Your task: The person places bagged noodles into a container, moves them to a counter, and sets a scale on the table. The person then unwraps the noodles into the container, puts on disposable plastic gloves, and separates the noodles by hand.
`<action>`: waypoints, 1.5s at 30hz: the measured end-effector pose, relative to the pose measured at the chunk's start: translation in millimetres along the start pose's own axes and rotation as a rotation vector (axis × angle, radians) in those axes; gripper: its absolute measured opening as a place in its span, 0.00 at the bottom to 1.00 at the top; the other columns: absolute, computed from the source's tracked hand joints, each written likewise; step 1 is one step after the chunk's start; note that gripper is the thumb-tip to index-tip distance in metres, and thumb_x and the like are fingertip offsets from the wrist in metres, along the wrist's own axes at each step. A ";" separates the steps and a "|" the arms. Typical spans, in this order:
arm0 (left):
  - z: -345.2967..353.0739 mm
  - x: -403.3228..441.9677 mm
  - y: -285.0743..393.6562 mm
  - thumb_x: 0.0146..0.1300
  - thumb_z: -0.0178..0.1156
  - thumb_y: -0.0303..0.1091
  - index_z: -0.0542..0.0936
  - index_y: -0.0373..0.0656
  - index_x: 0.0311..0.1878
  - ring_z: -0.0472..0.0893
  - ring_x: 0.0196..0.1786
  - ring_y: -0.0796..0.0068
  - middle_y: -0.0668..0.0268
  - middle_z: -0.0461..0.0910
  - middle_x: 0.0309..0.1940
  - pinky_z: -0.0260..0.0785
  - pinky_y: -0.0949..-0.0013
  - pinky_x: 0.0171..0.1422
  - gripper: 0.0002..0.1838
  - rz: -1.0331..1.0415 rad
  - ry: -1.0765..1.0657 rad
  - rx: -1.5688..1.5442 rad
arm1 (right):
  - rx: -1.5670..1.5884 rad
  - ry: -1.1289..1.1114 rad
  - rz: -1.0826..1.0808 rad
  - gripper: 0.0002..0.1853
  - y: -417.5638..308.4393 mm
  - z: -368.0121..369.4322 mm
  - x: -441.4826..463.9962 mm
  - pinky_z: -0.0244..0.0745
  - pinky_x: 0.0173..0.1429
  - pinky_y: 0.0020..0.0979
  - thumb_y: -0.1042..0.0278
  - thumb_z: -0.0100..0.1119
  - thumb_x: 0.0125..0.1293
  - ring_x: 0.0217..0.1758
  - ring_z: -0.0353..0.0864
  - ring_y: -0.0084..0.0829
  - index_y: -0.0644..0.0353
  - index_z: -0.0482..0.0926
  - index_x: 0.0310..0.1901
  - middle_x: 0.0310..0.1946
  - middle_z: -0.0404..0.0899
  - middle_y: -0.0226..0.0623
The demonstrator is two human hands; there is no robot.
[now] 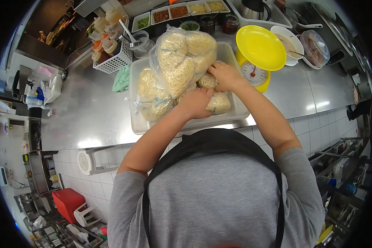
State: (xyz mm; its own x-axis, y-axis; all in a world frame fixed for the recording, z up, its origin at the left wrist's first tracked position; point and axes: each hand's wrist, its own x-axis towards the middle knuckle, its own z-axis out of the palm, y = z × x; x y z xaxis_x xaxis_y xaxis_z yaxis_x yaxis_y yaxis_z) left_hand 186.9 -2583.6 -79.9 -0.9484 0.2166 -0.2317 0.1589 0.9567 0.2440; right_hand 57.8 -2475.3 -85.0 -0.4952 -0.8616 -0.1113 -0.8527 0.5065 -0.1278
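Observation:
A pale rectangular plastic tub point(134, 120) on the steel counter holds several clear bags of noodles. One large bag of noodles point(186, 51) lies on top at the back, and another bag of noodles point(151, 93) rests at the left side of the tub. My left hand point(196, 102) is closed on a smaller bag of noodles point(218, 104) near the front right. Farther back, my right hand point(226, 76) grips the same area, its curled fingers against a noodle bundle point(208, 81); whether this is one bag or two is unclear. Some fingertips are hidden.
Right of the tub stands a yellow dial scale point(260, 47). A white bowl point(291, 43) with a spoon and a lidded container point(314, 45) sit beyond it. Sauce bottles fill a white basket point(116, 60) at left, beside a green cloth point(121, 78). Topping trays point(179, 11) line the back.

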 end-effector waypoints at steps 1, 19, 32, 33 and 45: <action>-1.9 -1.8 -2.7 0.41 0.65 0.43 0.65 0.41 0.54 0.73 0.48 0.58 0.56 0.71 0.44 0.69 0.58 0.49 0.35 0.001 0.001 0.002 | 0.014 0.019 -0.007 0.36 -2.0 0.9 -0.5 0.68 0.54 0.35 0.66 0.71 0.33 0.54 0.68 0.41 0.57 0.69 0.50 0.47 0.68 0.40; -21.5 -63.1 -29.6 0.56 0.50 0.44 0.60 0.39 0.61 0.74 0.48 0.74 0.61 0.71 0.50 0.68 0.71 0.47 0.31 -0.288 0.093 -1.636 | 0.252 -0.247 -0.097 0.15 -11.5 -37.0 -20.7 0.72 0.42 0.39 0.62 0.59 0.49 0.36 0.78 0.44 0.59 0.78 0.39 0.33 0.79 0.46; -14.3 -77.6 -11.9 0.56 0.55 0.25 0.75 0.42 0.45 0.73 0.45 0.72 0.65 0.74 0.41 0.65 0.73 0.46 0.12 -0.058 0.283 -0.736 | 0.379 0.653 -0.180 0.29 -17.9 -75.6 25.8 0.68 0.48 0.34 0.53 0.66 0.48 0.48 0.74 0.38 0.58 0.69 0.50 0.44 0.74 0.40; -7.6 -78.5 -13.8 0.56 0.55 0.25 0.76 0.40 0.43 0.73 0.41 0.74 0.65 0.75 0.37 0.65 0.75 0.43 0.10 -0.076 0.371 -0.787 | 0.278 0.594 -0.081 0.32 -20.2 -70.5 30.8 0.68 0.50 0.35 0.52 0.67 0.45 0.50 0.73 0.40 0.58 0.68 0.50 0.44 0.74 0.42; -1.4 -85.3 -5.7 0.54 0.56 0.21 0.77 0.37 0.35 0.76 0.27 0.73 0.62 0.74 0.25 0.68 0.74 0.32 0.05 -0.155 0.975 -0.579 | 0.829 0.796 -0.220 0.17 -45.2 -91.5 6.4 0.57 0.27 0.21 0.64 0.66 0.51 0.24 0.57 0.15 0.62 0.66 0.22 0.17 0.61 0.26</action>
State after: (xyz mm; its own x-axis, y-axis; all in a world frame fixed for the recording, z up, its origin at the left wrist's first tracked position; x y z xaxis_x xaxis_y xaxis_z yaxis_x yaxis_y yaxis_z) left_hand 266.5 -2607.8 -60.2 -0.7959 -0.3809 0.4706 0.1113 0.6719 0.7322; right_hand 77.9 -2506.6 10.3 -0.5653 -0.5612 0.6045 -0.7090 -0.0439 -0.7038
